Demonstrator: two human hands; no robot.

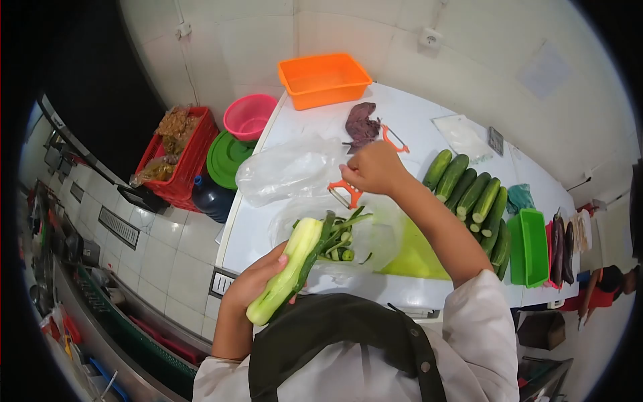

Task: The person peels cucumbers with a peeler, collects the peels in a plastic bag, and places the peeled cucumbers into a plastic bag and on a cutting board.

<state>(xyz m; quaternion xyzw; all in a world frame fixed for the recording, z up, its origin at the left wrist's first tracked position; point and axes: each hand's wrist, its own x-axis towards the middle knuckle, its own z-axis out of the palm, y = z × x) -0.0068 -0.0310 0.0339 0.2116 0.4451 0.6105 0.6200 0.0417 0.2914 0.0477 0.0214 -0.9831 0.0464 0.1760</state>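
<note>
A large cucumber, mostly peeled to pale green with dark skin along its right side, lies in my left hand, whose fingers wrap round its lower half. My right hand is closed in a fist above and right of the cucumber's top, round an orange peeler whose head points down, apart from the cucumber. Beneath it, green peelings lie on a clear plastic bag. Another orange peeler rests beside a dark crumpled cloth.
Whole cucumbers are piled right on the white table, beside a green tray and eggplants. An orange basin stands at the back. Left are a pink bowl and red crate. A person is far right.
</note>
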